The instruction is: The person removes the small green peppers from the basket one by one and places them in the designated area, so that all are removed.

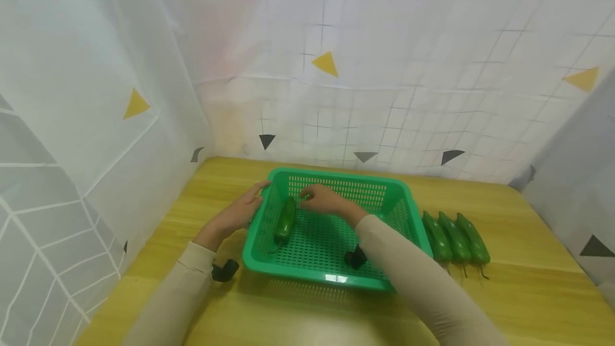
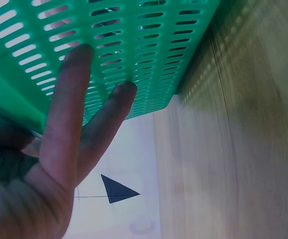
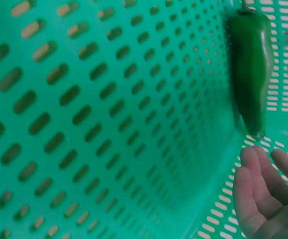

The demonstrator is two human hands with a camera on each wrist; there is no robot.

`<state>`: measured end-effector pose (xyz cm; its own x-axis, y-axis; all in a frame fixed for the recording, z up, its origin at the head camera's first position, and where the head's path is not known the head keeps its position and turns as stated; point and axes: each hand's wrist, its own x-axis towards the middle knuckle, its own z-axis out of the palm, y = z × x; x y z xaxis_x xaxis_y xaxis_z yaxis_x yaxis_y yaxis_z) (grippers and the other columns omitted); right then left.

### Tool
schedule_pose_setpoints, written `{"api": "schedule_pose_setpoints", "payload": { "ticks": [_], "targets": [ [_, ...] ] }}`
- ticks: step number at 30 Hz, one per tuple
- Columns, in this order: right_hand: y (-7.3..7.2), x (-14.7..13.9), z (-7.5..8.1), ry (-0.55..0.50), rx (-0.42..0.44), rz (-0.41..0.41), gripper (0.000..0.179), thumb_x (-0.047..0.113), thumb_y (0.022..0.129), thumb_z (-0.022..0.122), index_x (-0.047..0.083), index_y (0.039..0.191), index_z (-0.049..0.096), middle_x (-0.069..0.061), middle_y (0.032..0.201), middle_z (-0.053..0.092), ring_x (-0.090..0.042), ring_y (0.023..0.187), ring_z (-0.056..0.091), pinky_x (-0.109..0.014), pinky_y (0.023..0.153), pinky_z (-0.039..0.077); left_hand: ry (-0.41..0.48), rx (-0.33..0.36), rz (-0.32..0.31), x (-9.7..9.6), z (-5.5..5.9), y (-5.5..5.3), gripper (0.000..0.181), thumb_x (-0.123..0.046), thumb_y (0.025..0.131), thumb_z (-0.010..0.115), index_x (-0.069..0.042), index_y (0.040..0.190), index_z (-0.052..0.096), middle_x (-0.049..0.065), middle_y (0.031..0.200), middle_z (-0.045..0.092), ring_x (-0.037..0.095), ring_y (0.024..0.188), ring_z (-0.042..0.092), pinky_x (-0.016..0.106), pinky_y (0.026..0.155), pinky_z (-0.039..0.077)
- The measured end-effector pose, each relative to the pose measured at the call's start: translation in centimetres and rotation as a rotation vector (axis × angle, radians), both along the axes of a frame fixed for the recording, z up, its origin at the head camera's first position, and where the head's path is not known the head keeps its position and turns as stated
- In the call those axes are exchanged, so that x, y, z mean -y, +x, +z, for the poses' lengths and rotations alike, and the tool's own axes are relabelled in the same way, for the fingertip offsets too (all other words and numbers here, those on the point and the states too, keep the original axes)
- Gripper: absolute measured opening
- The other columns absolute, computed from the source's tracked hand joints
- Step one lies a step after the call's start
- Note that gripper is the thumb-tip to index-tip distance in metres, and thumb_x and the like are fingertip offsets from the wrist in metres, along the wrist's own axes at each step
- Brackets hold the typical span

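Note:
A green plastic basket [image 1: 312, 269] with slotted walls stands on the wooden table. One long green pepper [image 1: 286, 220] lies inside near its left wall, stem toward the person. My left hand [image 1: 237, 213] is at the basket's left side; in the left wrist view two straight, spread fingers [image 2: 67, 114] touch the slotted outer wall. Inside the basket, my right hand [image 1: 323, 200] hovers just right of the pepper's far tip, fingers loosely bent and holding nothing. The right wrist view has the fingertips [image 3: 251, 157] close by that tip, with a gap between them.
Three more green peppers, a near one [image 1: 438, 239], a middle one [image 1: 456, 239] and an outer one [image 1: 473, 239], lie side by side right of the basket. Behind the table hangs a white patterned sheet [image 1: 384, 68], and another covers the left side.

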<state>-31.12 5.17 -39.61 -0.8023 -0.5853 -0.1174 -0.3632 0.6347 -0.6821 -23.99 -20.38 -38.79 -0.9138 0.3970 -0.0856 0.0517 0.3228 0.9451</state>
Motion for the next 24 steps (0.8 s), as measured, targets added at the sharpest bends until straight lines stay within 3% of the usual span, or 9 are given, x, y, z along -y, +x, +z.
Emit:
{"api": "schedule_pose_setpoints", "payload": {
  "ticks": [4,8,15,24],
  "targets": [
    [0.2,0.9,-0.3,0.047,-0.019,-0.007,0.041,0.021,0.099,0.066,-0.003,0.132,0.062,-0.019,0.132,0.063,-0.033,0.117,0.062,-0.045,0.096,0.053,-0.007,-0.01,0.004,0.1,0.0,-0.1,0.049,-0.02,0.113,0.026,-0.018,0.162,0.017,0.026,0.113,0.056,0.023,0.076,0.065,0.042,0.07,0.059],
    [0.5,1.9,-1.0,0.091,-0.018,0.019,0.042,0.021,0.098,0.067,-0.005,0.131,0.061,-0.02,0.13,0.063,-0.034,0.116,0.062,-0.044,0.096,0.053,-0.042,-0.021,0.008,0.3,-0.4,0.0,0.049,-0.022,0.114,0.026,-0.018,0.162,0.018,0.024,0.125,0.051,0.023,0.084,0.065,0.04,0.078,0.057],
    [0.5,2.8,-1.6,0.074,0.042,-0.038,0.046,0.017,0.099,0.066,-0.009,0.136,0.055,-0.02,0.117,0.067,-0.023,0.09,0.07,-0.033,0.075,0.059,-0.064,-0.05,-0.004,0.2,-0.2,-0.1,0.05,-0.021,0.113,0.024,-0.016,0.162,0.018,0.023,0.139,0.042,0.026,0.093,0.064,0.041,0.083,0.055],
    [0.7,3.8,-1.8,0.02,0.102,-0.091,0.047,0.007,0.097,0.062,-0.011,0.139,0.05,-0.017,0.105,0.066,-0.021,0.079,0.067,-0.032,0.068,0.059,-0.052,-0.049,0.004,0.1,-0.3,-0.2,0.05,-0.019,0.113,0.024,-0.015,0.162,0.017,0.023,0.135,0.044,0.023,0.087,0.063,0.04,0.081,0.056]
  ]
}}
